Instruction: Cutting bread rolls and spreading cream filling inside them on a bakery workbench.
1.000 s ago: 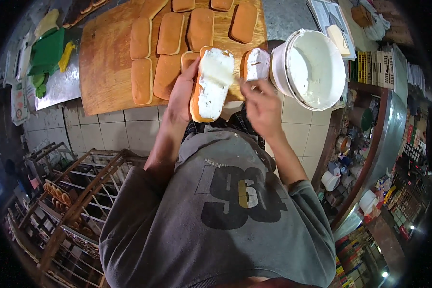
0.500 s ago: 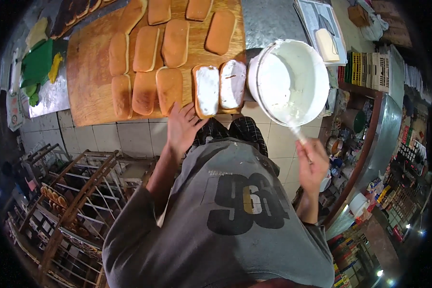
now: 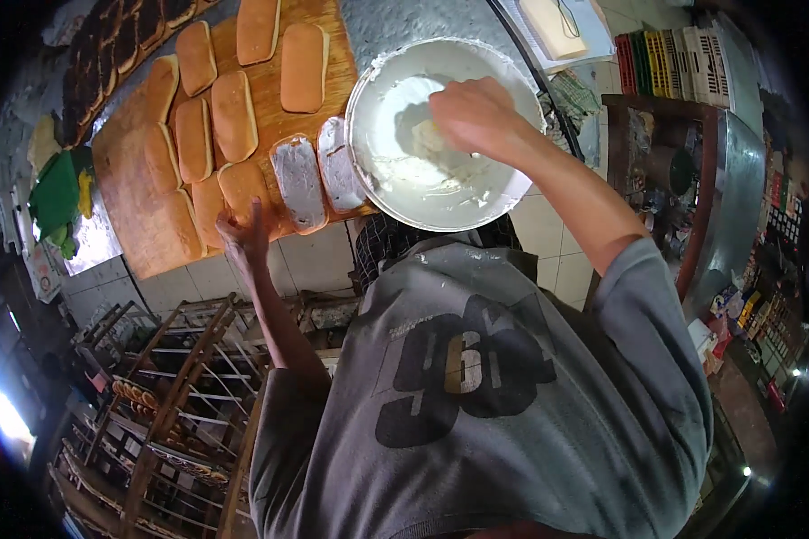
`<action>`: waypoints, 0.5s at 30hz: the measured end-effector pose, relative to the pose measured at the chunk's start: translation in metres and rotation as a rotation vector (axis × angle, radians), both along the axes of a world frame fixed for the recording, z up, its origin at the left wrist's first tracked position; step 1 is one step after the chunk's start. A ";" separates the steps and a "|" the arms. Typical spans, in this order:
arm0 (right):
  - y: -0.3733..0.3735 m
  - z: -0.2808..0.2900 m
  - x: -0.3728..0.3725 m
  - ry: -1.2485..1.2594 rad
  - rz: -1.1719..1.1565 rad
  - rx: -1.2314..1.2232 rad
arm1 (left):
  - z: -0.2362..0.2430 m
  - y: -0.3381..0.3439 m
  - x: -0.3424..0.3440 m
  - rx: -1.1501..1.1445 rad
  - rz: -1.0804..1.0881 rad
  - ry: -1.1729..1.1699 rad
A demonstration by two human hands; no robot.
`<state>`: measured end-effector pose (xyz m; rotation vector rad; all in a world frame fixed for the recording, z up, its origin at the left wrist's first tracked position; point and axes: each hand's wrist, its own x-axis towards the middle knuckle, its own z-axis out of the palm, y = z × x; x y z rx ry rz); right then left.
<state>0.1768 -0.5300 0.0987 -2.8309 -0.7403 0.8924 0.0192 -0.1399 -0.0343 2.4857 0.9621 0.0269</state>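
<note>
My right hand is closed and reaches inside a white bucket of white cream. A spreader with a pale handle, seen in it earlier, is now mostly hidden under the fist. A pale yellowish patch shows below the hand. On the near edge of the wooden board, my left hand grips the near end of a plain brown bread roll, thumb and fingers apart around it. Two rolls coated with white cream, one of them a coated roll, lie between that roll and the bucket.
Several plain rolls lie in rows on the wooden board. Dark-topped breads stand at the far left, near a green cloth. A metal rack is at lower left; crates are stacked at right.
My right hand has moved from beside the bucket to inside it. My left hand has gone from spread fingers to the end of a plain roll. The view has shifted.
</note>
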 end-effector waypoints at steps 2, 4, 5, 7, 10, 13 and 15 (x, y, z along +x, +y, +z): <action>0.010 0.001 0.004 0.041 0.027 0.021 | -0.021 0.025 -0.002 -0.204 -0.060 -0.001; 0.010 -0.004 0.006 0.087 0.032 0.027 | 0.019 -0.015 0.023 -0.308 -0.024 0.026; 0.012 -0.004 0.006 0.110 0.032 0.020 | 0.038 -0.029 0.030 -0.406 0.024 0.046; 0.017 -0.005 0.008 0.129 0.053 0.024 | 0.022 -0.013 0.019 -0.527 0.079 -0.051; 0.011 -0.002 0.006 0.163 0.023 0.130 | 0.009 -0.001 0.012 -0.771 0.121 -0.250; 0.003 0.019 0.009 0.317 -0.011 0.206 | 0.037 -0.003 0.004 -0.992 0.202 -0.458; -0.012 0.040 0.007 0.363 -0.036 0.299 | 0.052 0.008 -0.015 -1.164 0.270 -0.639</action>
